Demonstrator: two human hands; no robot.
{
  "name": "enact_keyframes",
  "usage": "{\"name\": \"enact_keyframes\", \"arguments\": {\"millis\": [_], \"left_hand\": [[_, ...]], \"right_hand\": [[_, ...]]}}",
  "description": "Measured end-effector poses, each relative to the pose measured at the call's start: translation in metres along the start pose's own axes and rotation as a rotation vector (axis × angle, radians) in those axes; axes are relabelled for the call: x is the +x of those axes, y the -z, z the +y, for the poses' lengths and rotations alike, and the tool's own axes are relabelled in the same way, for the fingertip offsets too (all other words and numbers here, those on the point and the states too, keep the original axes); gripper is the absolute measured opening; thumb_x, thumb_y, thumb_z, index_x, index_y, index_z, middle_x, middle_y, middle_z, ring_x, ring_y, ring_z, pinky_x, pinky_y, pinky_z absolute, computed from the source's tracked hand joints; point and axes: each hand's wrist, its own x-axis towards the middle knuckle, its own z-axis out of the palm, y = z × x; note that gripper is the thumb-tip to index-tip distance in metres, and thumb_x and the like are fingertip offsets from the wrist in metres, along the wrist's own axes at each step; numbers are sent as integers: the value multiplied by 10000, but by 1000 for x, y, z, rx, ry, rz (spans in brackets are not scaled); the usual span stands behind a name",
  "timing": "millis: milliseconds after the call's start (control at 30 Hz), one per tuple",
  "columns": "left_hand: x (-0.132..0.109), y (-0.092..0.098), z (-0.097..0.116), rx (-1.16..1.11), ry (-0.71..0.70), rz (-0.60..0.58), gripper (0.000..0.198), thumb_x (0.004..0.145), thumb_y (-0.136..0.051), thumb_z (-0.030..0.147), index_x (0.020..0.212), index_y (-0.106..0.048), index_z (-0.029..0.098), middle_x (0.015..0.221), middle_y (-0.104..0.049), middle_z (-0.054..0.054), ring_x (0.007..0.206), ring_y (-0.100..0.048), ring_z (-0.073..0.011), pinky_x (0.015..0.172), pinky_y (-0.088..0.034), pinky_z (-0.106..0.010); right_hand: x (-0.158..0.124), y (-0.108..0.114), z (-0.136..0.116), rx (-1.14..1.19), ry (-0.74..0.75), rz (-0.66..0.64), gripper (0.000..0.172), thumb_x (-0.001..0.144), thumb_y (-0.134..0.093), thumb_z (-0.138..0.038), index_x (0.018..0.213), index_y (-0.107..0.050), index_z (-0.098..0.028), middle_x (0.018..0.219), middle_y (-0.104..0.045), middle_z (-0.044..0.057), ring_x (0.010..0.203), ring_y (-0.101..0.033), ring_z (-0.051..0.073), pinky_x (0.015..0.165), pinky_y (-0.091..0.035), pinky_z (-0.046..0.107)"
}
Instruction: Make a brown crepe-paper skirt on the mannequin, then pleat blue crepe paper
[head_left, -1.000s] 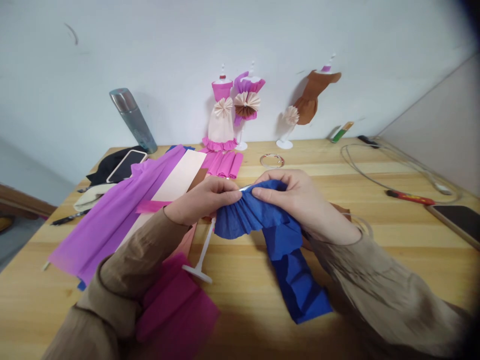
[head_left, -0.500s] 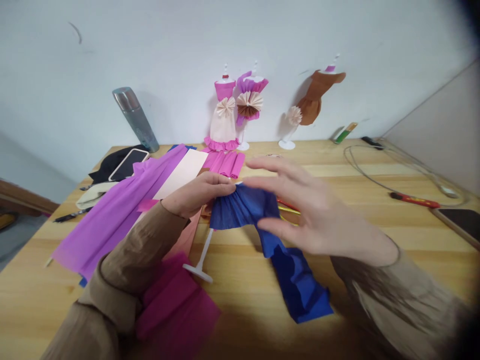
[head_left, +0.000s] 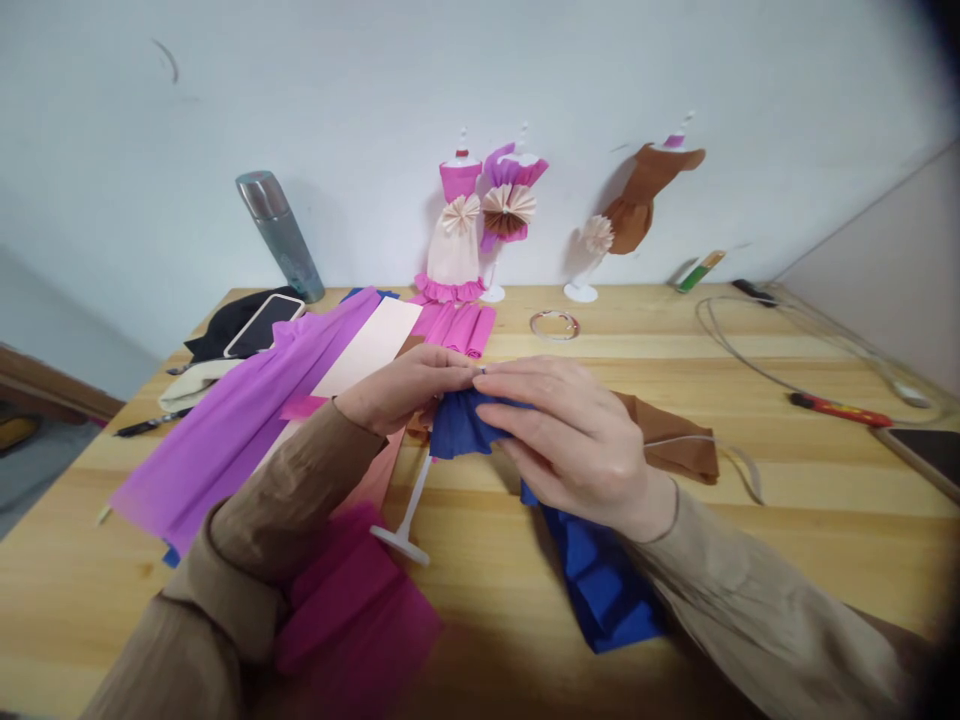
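Observation:
Blue crepe paper (head_left: 461,425) lies gathered in pleats around the top of a small stand with a white foot (head_left: 400,545). My left hand (head_left: 409,385) pinches the pleated edge at the left. From the right, my right hand (head_left: 570,430) presses its fingers on the same paper, close to the left fingertips. The long tail of the blue paper (head_left: 600,570) trails down to the table below my right hand. What the stand carries is mostly hidden by paper and hands. Magenta paper (head_left: 360,620) lies beside my left forearm.
Purple paper (head_left: 247,430), a phone (head_left: 265,325) and a flask (head_left: 281,235) are at the left. Dressed mini mannequins (head_left: 454,230) stand along the wall. Brown paper (head_left: 675,440), a tape ring (head_left: 555,324), a red-handled tool (head_left: 840,409) and cables (head_left: 720,340) lie rightward.
My right hand has moved left and closed onto the pleated blue paper, where before its fingers were spread. The brown paper and tape ring now show more. The view has shifted slightly.

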Motion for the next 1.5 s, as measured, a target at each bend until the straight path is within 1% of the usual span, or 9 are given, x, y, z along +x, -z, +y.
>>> {"name": "enact_keyframes", "arguments": {"millis": [133, 233, 433, 567, 667, 967, 1100, 1300, 1500], "left_hand": [[-2, -4, 0, -43, 5, 29, 208, 802, -666, 253, 653, -584, 133, 492, -468, 54, 389, -404, -32, 377, -268, -166], [-2, -5, -2, -18, 16, 41, 209, 839, -619, 245, 666, -595, 130, 481, -462, 54, 371, -386, -30, 373, -252, -176], [1, -1, -2, -9, 10, 12, 442, 631, -810, 491, 646, -573, 119, 471, -469, 55, 367, -379, -34, 348, -261, -175], [0, 0, 0, 100, -47, -15, 490, 649, -765, 565, 615, -546, 128, 452, -445, 54, 361, -379, -43, 355, -271, -188], [-2, 0, 2, 198, -100, 4, 452, 712, -720, 530, 603, -534, 133, 461, -446, 45, 394, -401, -53, 392, -286, -193], [-5, -4, 8, 510, -216, 92, 301, 852, -535, 334, 628, -558, 134, 550, -519, 11, 485, -445, -80, 461, -313, -223], [-7, -5, 8, 783, -334, 214, 296, 877, -480, 273, 610, -522, 154, 583, -519, 6, 559, -472, -102, 542, -360, -241], [-18, -5, 14, 1428, -643, 572, 287, 892, -449, 226, 608, -472, 184, 611, -504, -11, 615, -457, -148, 589, -342, -293], [-34, 0, 27, 1762, -885, 899, 252, 929, -432, 234, 711, -553, 199, 697, -583, -54, 697, -515, -205, 623, -361, -341]], "right_hand": [[0, -8, -2, -99, -4, -71, 296, 886, -495, -84, 1097, -669, -194, 1317, -631, 129, 1301, -514, 291, 1001, -498, 521], [-1, -13, -5, -48, -10, 23, 223, 874, -533, -70, 965, -678, -214, 1236, -678, 101, 1264, -550, 262, 992, -514, 486], [4, 2, -9, 151, 31, 80, 180, 808, -616, -91, 941, -658, -205, 1140, -709, 124, 1146, -631, 276, 947, -536, 467], [3, 14, 4, 140, -415, 177, 153, 837, -607, -174, 979, -642, -217, 1104, -698, 113, 1078, -650, 288, 943, -511, 490], [-1, 11, 20, 280, -821, 121, 104, 852, -619, -295, 902, -579, -213, 910, -668, 79, 854, -666, 247, 752, -547, 422], [-7, -8, 33, 627, -1071, -10, 417, 640, -575, -149, 1043, -496, -220, 784, -594, 2, 622, -578, 169, 519, -437, 285], [-11, -4, 37, 488, -1004, -40, 428, 584, -488, -62, 982, -558, -204, 770, -621, 24, 671, -601, 188, 581, -455, 301], [-9, -1, 40, 338, -863, -313, 312, 548, -428, -24, 757, -597, -183, 672, -596, -1, 648, -569, 170, 601, -414, 278], [-8, 4, 49, 386, -950, -386, 139, 583, -487, -92, 636, -578, -182, 610, -590, -1, 585, -538, 159, 551, -383, 271]]}}
